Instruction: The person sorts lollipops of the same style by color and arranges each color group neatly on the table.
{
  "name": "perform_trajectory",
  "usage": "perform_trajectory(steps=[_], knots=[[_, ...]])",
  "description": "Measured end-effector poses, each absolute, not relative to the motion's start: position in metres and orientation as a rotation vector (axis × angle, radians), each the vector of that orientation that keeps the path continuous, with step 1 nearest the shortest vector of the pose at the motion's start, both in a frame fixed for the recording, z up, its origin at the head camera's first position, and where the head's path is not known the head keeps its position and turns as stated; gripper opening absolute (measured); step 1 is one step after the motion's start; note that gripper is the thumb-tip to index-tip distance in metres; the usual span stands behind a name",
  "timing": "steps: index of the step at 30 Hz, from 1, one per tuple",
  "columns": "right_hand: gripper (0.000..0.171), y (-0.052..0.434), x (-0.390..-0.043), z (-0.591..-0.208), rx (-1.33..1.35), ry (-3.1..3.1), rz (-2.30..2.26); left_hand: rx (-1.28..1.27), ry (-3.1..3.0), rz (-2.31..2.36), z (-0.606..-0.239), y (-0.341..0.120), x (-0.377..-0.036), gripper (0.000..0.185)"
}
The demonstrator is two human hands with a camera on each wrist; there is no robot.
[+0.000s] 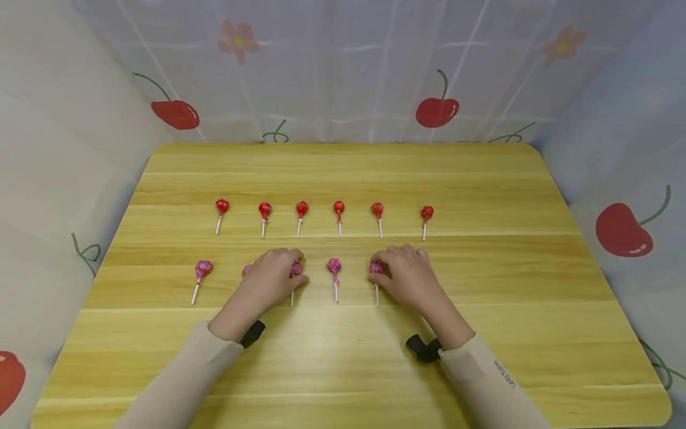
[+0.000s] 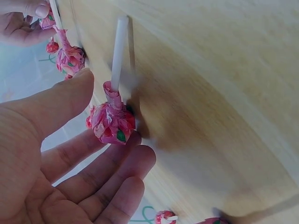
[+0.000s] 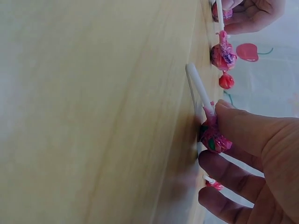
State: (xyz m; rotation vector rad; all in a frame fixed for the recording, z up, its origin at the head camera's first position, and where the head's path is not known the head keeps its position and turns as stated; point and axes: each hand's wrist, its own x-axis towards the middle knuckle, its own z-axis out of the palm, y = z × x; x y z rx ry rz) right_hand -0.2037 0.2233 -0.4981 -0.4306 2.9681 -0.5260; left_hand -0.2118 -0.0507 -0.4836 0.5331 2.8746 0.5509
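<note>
Two rows of lollipops lie on a wooden table (image 1: 343, 357). My left hand (image 1: 278, 273) cups a pink lollipop (image 1: 296, 269) in the front row. In the left wrist view its fingertips (image 2: 135, 158) touch the wrapped head (image 2: 112, 122) and the thumb sits close beside the neck. My right hand (image 1: 399, 271) pinches another pink lollipop (image 1: 375, 268). The right wrist view shows the thumb (image 3: 247, 126) on that lollipop (image 3: 214, 137), with fingers beneath it. Both lollipops lie on the tabletop, white sticks pointing toward me.
One pink lollipop (image 1: 334, 266) lies between my hands, another (image 1: 202, 268) at the front row's left end, and a third (image 1: 246, 269) peeks from behind my left hand. Several red lollipops (image 1: 339, 207) form the back row. Cherry-print curtain walls (image 1: 436, 110) surround the table.
</note>
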Motion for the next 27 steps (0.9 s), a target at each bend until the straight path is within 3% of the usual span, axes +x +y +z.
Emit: perform_trajectory(steps=[15, 27], knots=[[0.024, 0.2216, -0.203, -0.5003, -0.457, 2.973, -0.546, 0.517, 2.882, 0.532, -0.4861, -0.0517, -0.2105, 0.044], [0.038, 0.217, -0.2008, -0.4972, -0.427, 3.039, -0.502, 0.583, 2.994, 0.48, -0.4844, -0.0538, -0.2048, 0.047]])
